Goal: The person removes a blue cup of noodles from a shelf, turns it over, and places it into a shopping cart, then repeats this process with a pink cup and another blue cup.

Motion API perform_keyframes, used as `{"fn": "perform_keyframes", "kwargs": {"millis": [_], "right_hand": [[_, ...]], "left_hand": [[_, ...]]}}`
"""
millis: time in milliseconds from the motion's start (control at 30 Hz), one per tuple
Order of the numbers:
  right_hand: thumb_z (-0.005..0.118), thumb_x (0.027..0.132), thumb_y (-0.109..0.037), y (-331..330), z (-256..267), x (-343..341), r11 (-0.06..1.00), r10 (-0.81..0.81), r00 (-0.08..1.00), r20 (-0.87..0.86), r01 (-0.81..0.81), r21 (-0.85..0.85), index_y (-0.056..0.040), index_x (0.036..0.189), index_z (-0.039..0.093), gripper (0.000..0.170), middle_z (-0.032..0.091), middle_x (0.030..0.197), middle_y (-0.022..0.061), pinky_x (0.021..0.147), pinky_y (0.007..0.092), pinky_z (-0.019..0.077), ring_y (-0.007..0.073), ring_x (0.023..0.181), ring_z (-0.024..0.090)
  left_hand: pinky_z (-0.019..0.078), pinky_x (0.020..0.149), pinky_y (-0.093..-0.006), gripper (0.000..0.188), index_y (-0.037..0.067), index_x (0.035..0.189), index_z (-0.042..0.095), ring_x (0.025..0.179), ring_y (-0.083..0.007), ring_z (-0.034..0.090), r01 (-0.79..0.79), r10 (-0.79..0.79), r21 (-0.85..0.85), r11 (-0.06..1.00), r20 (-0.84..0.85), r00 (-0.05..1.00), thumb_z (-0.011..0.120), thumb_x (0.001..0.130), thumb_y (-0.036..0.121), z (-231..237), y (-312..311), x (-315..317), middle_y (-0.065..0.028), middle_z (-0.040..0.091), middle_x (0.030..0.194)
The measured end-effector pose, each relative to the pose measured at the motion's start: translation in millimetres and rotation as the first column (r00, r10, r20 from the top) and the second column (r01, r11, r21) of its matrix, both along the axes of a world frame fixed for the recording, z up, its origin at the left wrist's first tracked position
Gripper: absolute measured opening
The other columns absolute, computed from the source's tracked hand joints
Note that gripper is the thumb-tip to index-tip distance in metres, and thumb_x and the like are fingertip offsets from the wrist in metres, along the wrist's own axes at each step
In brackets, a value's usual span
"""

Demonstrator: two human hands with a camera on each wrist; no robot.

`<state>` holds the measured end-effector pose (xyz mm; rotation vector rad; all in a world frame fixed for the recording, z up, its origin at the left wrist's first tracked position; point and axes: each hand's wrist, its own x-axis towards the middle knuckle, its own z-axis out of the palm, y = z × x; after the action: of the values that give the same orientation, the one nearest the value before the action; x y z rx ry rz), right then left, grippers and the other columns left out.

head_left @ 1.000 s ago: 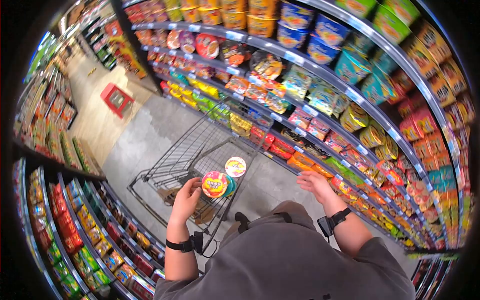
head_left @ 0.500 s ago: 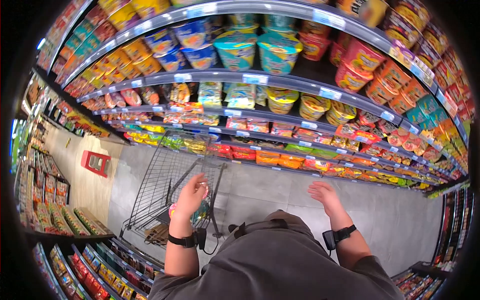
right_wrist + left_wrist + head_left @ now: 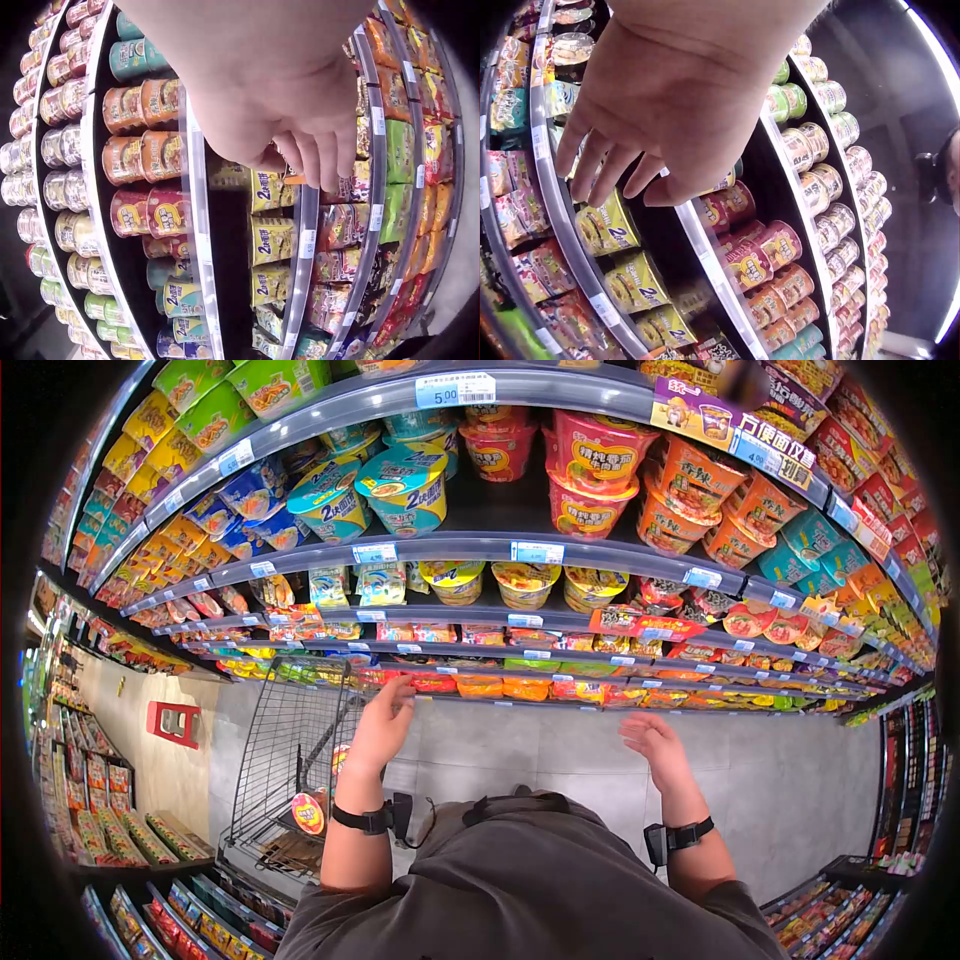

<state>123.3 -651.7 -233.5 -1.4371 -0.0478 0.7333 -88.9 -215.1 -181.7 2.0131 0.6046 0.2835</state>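
Nearest the camera, a shopper in a dark grey shirt (image 3: pixel 520 875) stands in a supermarket aisle, the left hand (image 3: pixel 378 735) holding nothing, its grip loosely spread, while the right hand (image 3: pixel 657 752), also without an item, has its grip relaxed, fingers side by side and slightly bent. Beside the left forearm, a wire shopping cart (image 3: pixel 243 785) carries a round-lidded noodle bowl (image 3: pixel 309 813), with another printed item (image 3: pixel 341 758) partly hidden by the arm. Beyond, yellow noodle bowls (image 3: pixel 525 583) sit on one shelf, with teal tubs (image 3: pixel 402 490) and stacked red tubs (image 3: pixel 592 472) on the shelf above. Such tubs look light and fairly stiff, their smooth walls a little slippery and liable to dent, their lids easily pierced; the surest hold seems to be round the side, just below the rim. At far left, a red stool (image 3: pixel 174 724) stands on the floor.
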Motion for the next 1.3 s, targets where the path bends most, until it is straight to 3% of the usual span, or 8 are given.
{"fn": "perform_keyframes", "kwargs": {"millis": [133, 200, 333, 600, 800, 1033, 1067, 1300], "right_hand": [[0.045, 0.099, -0.008, 13, 4, 20, 0.998, 0.063, 0.998, -0.02, -0.063, 0.006, -0.0005, 0.137, 0.057, 0.04, 0.067, 0.131, 0.0142, 0.104, 0.0399, 0.0503, 0.0279, 0.124, 0.064], [0.046, 0.1, -0.009, 26, 6, 29, 0.991, 0.132, 0.991, 0.011, -0.132, 0.011, -0.0013, 0.138, 0.057, 0.04, 0.067, 0.132, 0.0144, 0.105, 0.0399, 0.0497, 0.0278, 0.125, 0.064], [0.047, 0.1, -0.01, 69, 22, 46, 0.971, 0.231, 0.972, 0.052, -0.233, 0.055, -0.0016, 0.138, 0.056, 0.04, 0.066, 0.134, 0.014, 0.106, 0.0394, 0.0489, 0.0272, 0.126, 0.063], [0.053, 0.103, -0.01, 172, 84, 70, 0.87, 0.432, 0.876, 0.216, -0.467, 0.156, -0.0022, 0.145, 0.053, 0.043, 0.061, 0.143, 0.0147, 0.11, 0.0392, 0.0462, 0.0256, 0.133, 0.058], [0.052, 0.1, -0.001, 244, 142, 87, 0.787, 0.462, 0.818, 0.343, -0.556, 0.266, 0.001, 0.154, 0.041, 0.055, 0.048, 0.157, 0.0168, 0.12, 0.0411, 0.0351, 0.029, 0.147, 0.045], [0.052, 0.095, 0.004, 320, 172, 113, 0.767, 0.35, 0.815, 0.462, -0.533, 0.358, 0.0012, 0.161, 0.028, 0.071, 0.029, 0.168, 0.019, 0.126, 0.0472, 0.0239, 0.0328, 0.157, 0.027], [0.052, 0.094, 0.004, 329, 175, 117, 0.767, 0.349, 0.808, 0.474, -0.537, 0.35, 0.0014, 0.162, 0.024, 0.074, 0.023, 0.17, 0.0187, 0.127, 0.0481, 0.0199, 0.0329, 0.159, 0.021], [0.053, 0.088, 0.015, 371, 154, 136, 0.781, 0.323, 0.809, 0.491, -0.521, 0.345, 0.0009, 0.164, 0.016, 0.086, 0.02, 0.17, 0.0169, 0.129, 0.0489, 0.0134, 0.03, 0.16, 0.015]], "left_hand": [[0.0537, 0.092, -0.0358, 0.044, 0.002, 0.141, 0.056, 0.113, -0.0268, 0.069, -0.012, 0.012, 0.012, 1.0, -0.014, 1.0, 0.061, 0.098, 0.007, 18, -5, 8, -0.0187, 0.071, 0.123], [0.0526, 0.094, -0.0357, 0.043, 0.003, 0.141, 0.057, 0.114, -0.0267, 0.068, -0.06, 0.06, 0.105, 0.993, 0.011, 0.998, 0.06, 0.098, 0.006, 26, 11, 3, -0.0183, 0.07, 0.125], [0.0515, 0.097, -0.0363, 0.041, 0.003, 0.14, 0.058, 0.118, -0.0241, 0.066, -0.182, 0.178, 0.049, 0.982, 0.077, 0.981, 0.058, 0.1, 0.004, 54, 33, -1, -0.0157, 0.07, 0.127], [0.0485, 0.103, -0.0369, 0.041, 0.003, 0.14, 0.057, 0.125, -0.0241, 0.061, -0.178, 0.15, 0.091, 0.98, 0.254, 0.956, 0.059, 0.099, 0.001, 85, 68, 36, -0.0146, 0.063, 0.137], [0.0415, 0.116, -0.0415, 0.052, 0.0, 0.148, 0.049, 0.139, -0.0295, 0.053, -0.064, 0.028, 0.1, 0.993, 0.329, 0.944, 0.057, 0.097, -0.003, 110, 111, 93, -0.0195, 0.057, 0.145], [0.0397, 0.117, -0.0434, 0.062, -0.002, 0.155, 0.039, 0.143, -0.035, 0.048, 0.071, -0.109, 0.117, 0.991, 0.362, 0.926, 0.059, 0.096, 0.0, 128, 153, 148, -0.0251, 0.051, 0.151], [0.04, 0.116, -0.0439, 0.068, -0.003, 0.157, 0.035, 0.144, -0.0366, 0.048, 0.105, -0.149, 0.14, 0.985, 0.358, 0.922, 0.06, 0.095, 0.0, 129, 158, 152, -0.0269, 0.049, 0.153], [0.0359, 0.119, -0.0428, 0.078, -0.008, 0.16, 0.021, 0.143, -0.0404, 0.048, 0.273, -0.291, 0.099, 0.957, 0.321, 0.902, 0.063, 0.094, 0.001, 124, 177, 177, -0.0314, 0.048, 0.151]]}}
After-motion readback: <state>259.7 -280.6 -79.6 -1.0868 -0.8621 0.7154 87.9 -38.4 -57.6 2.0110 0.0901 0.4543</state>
